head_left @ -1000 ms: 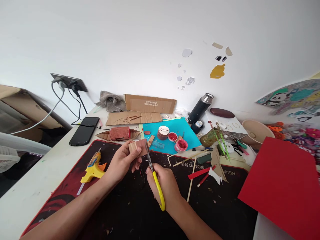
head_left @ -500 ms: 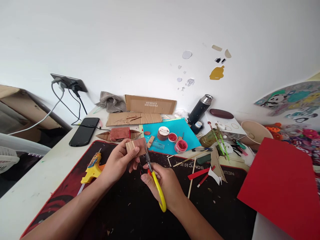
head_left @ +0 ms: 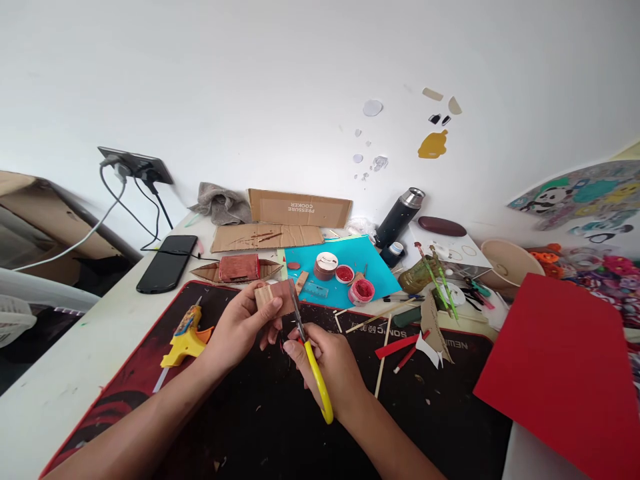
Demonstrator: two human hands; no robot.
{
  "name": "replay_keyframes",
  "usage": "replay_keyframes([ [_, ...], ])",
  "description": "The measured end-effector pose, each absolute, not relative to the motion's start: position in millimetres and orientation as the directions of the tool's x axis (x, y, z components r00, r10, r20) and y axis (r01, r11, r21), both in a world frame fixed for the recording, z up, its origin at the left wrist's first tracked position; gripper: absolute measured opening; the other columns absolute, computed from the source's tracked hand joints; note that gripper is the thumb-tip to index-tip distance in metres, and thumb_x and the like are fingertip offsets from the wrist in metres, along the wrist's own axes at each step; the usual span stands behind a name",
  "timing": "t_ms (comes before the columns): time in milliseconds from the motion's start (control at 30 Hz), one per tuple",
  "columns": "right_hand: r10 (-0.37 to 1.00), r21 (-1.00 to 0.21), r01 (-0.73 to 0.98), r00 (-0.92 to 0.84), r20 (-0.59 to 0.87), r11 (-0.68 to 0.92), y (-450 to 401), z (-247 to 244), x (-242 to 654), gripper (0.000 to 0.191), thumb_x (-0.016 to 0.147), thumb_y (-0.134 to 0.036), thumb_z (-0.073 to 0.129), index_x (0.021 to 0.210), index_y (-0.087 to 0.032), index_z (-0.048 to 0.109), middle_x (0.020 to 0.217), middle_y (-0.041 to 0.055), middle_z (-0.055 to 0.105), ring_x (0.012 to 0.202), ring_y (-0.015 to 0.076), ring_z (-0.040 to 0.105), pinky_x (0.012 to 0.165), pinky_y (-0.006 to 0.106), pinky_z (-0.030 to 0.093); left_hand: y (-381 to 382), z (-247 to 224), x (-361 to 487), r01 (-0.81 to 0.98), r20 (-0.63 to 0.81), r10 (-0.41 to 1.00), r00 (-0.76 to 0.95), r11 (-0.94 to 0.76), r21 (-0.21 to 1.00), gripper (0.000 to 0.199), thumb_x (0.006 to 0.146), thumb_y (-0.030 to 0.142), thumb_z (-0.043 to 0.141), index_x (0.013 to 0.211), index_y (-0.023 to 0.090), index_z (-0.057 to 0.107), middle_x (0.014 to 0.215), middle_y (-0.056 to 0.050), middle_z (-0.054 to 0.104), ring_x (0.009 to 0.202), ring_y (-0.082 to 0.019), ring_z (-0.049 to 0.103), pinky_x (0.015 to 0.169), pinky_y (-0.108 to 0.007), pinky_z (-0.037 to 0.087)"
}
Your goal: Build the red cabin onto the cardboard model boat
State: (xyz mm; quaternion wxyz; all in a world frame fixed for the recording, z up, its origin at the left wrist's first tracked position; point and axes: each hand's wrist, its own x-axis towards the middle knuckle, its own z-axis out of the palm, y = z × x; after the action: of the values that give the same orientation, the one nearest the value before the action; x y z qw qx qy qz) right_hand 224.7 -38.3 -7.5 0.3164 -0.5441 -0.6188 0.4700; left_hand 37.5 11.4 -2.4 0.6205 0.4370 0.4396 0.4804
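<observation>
Over a black mat (head_left: pixel 270 427), white wall (head_left: pixel 250 87) behind, left grip (head_left: pixel 237 328) pinching brown piece (head_left: pixel 284 293), right grip (head_left: pixel 336 365) curled round scissors (head_left: pixel 319 381)

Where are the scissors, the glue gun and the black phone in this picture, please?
Scissors (head_left: pixel 319 381): head view, on the yellow handle.
Glue gun (head_left: pixel 184 345): head view, on the yellow body.
Black phone (head_left: pixel 165 268): head view, on the dark upper face, below the cable crossing it.

"PRESSURE COOKER" on cardboard (head_left: pixel 273 206); perhaps "SONIC", "NEW" on mat (head_left: pixel 280 420)
</observation>
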Motion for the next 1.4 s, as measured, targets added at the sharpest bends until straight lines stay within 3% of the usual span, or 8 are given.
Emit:
replay_keyframes([
  [367,0.978,-0.900,0.435,-0.171,-0.116,-0.031,-37,-19,222,0.032,0.101,-0.054,0.065,0.088,-0.025,0.067,0.047,-0.0070,0.049,0.040,0.0150,0.054,0.048,0.023,0.037,11,-14,43,-0.228,-0.108,0.983,0.148,0.141,0.963,0.052,0.086,0.061,0.087,0.097,0.022,0.055,0.063,0.005,0.069,0.041,-0.012,0.061,0.035,-0.018,0.044],
  [600,0.987,-0.874,0.486,-0.141,-0.073,0.004,-37,-16,219,0.033,0.102,-0.042,0.060,0.074,-0.025,0.052,0.052,-0.0048,0.052,0.045,0.0135,0.050,0.049,0.024,0.031,12,-13,44,-0.225,-0.112,0.983,0.147,0.143,0.964,0.052,0.087,0.061,0.087,0.098,0.022,0.054,0.062,0.006,0.068,0.041,-0.012,0.061,0.035,-0.018,0.044],
  [1100,0.986,-0.823,0.568,-0.142,-0.087,0.009,-34,-13,218,0.030,0.102,-0.039,0.051,0.075,-0.026,0.047,0.056,-0.0032,0.050,0.050,0.0138,0.043,0.053,0.025,0.031,11,-16,45,-0.233,-0.127,0.980,0.152,0.160,0.959,0.050,0.088,0.059,0.087,0.097,0.022,0.055,0.062,0.005,0.069,0.041,-0.012,0.061,0.035,-0.018,0.045],
  [1400,0.987,-0.796,0.604,-0.144,-0.070,0.031,-36,-17,218,0.029,0.103,-0.037,0.049,0.077,-0.025,0.049,0.057,-0.0021,0.053,0.050,0.0143,0.047,0.054,0.026,0.032,12,-15,45,-0.239,-0.123,0.979,0.163,0.160,0.958,0.049,0.088,0.058,0.087,0.096,0.022,0.055,0.061,0.005,0.069,0.041,-0.012,0.061,0.034,-0.017,0.043],
])
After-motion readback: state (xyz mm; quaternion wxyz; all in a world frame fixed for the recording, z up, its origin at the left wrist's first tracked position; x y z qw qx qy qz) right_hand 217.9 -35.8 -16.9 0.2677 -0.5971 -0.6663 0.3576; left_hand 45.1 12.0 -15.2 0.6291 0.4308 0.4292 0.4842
